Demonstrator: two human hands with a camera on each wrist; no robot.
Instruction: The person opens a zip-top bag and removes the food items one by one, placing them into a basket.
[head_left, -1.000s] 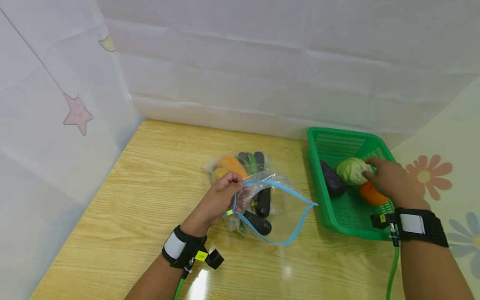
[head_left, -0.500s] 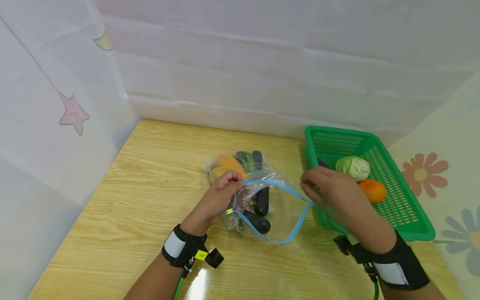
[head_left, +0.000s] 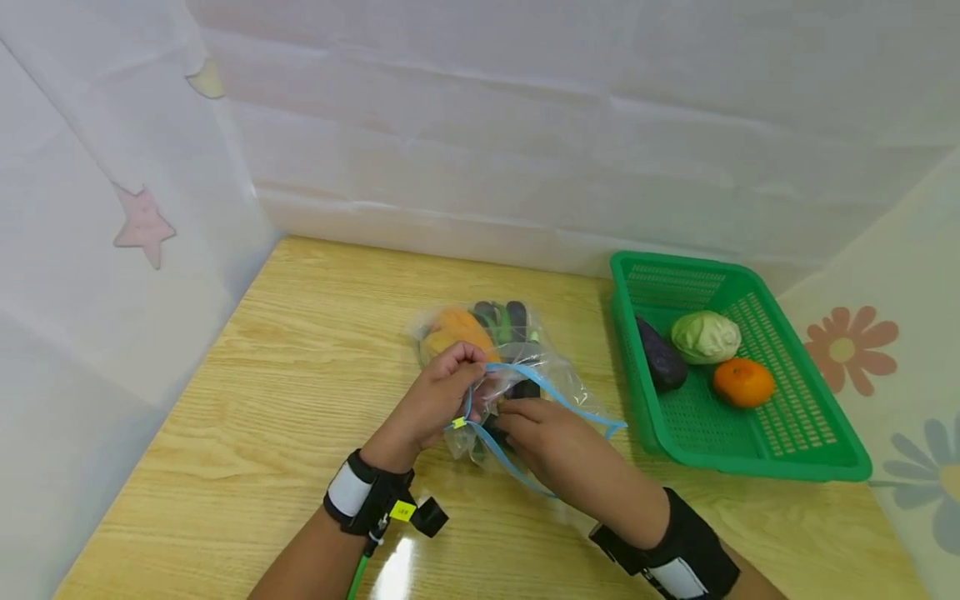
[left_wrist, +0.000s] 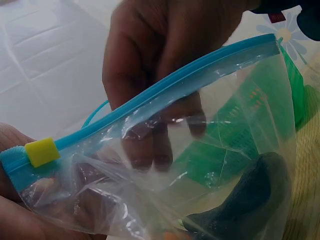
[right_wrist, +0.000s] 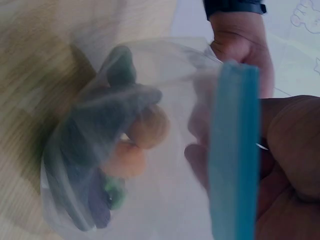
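A clear slider zip bag (head_left: 558, 364) with a blue zip strip lies on the wooden table, its mouth spread towards me. Orange-yellow produce (head_left: 459, 325) and dark eggplants (head_left: 517, 317) show through the plastic. My left hand (head_left: 438, 396) pinches the bag's left rim, close to the yellow slider (left_wrist: 42, 152). Into the mouth reaches my right hand (head_left: 555, 442). Its fingers (left_wrist: 137, 150) point down behind the plastic in the left wrist view, with nothing seen between them. Through the bag wall, the right wrist view shows an orange round item (right_wrist: 150, 127) among dark produce.
Right of the bag stands a green basket (head_left: 813, 462). It holds a purple eggplant (head_left: 662, 357), a pale green cabbage (head_left: 705, 337) and an orange fruit (head_left: 742, 382). A white printed sheet (head_left: 480, 167) rises behind the table (head_left: 247, 400).
From over the basket, my right hand has moved left and into the bag's mouth. The cabbage, orange fruit and eggplant are still in the basket. My left hand has stayed at the rim.
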